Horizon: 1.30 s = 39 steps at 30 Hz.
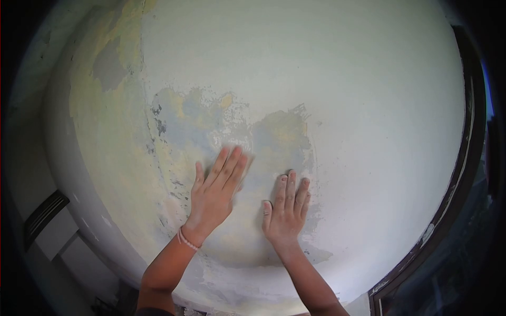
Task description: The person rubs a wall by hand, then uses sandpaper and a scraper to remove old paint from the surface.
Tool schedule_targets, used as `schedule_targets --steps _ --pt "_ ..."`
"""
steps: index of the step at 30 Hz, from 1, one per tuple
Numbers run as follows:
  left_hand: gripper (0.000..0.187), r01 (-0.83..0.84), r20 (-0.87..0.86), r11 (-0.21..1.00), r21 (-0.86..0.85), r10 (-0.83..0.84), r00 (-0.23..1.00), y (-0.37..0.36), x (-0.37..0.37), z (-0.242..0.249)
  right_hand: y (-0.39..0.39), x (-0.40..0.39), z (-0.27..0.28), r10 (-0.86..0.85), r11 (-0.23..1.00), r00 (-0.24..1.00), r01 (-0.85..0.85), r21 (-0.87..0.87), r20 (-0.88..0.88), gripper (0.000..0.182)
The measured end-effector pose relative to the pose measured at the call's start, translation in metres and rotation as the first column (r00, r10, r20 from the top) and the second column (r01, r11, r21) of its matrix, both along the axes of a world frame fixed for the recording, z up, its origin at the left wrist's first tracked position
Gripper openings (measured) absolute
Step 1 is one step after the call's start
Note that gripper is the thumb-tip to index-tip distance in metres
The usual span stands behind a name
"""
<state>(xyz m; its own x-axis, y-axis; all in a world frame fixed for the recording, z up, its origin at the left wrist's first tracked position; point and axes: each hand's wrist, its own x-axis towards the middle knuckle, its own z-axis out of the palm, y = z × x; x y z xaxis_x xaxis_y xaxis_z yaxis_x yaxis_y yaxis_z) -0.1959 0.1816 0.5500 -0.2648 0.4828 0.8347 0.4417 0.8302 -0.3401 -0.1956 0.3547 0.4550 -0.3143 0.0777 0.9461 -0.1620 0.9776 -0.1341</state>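
My left hand (pixel 213 197) lies flat against a wall (pixel 369 131), its fingers stretched upward and slightly blurred at the tips. A pale beaded bracelet (pixel 188 240) circles that wrist. To its right, my right hand (pixel 287 213) also rests on the wall, fingers extended and thumb out to the side. Whitish dust coats the fingers of the right hand. Neither hand holds a tool. Around both hands is a rough patch (pixel 279 134) of grey and yellowish surface where the white coat is worn or uneven.
A dark frame (pixel 464 158) runs down the wall's right edge. On the left, a yellowish strip (pixel 110 158) with grey patches borders the white area. A dark slatted object (pixel 46 216) stands at the lower left.
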Motion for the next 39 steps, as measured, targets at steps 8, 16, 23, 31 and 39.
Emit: schedule_targets --steps 8,16,23,31,39 --pt "0.075 0.021 -0.104 0.998 0.055 -0.015 0.995 0.012 -0.008 0.056 0.014 -0.002 -0.026 -0.058 0.998 0.995 0.059 0.014 -0.082 0.059" --pt "0.077 -0.037 -0.018 0.992 -0.122 0.035 0.999 -0.008 -0.005 -0.036 0.021 -0.001 -0.031 -0.061 0.994 0.995 0.068 0.086 -0.082 0.061" --pt "0.08 0.025 -0.093 0.999 0.041 -0.021 0.995 0.043 -0.005 0.019 0.014 -0.002 -0.029 -0.06 0.997 0.994 0.063 0.038 -0.088 0.061" --pt "0.079 -0.005 0.025 0.999 0.046 0.004 1.0 0.026 -0.004 -0.055 0.024 0.005 -0.039 -0.032 0.999 0.997 0.033 0.012 -0.071 0.056" --pt "0.08 0.032 -0.147 0.989 0.142 -0.011 0.989 0.063 -0.004 0.034 0.021 0.001 -0.04 -0.057 0.998 0.994 0.057 -0.005 -0.094 0.055"
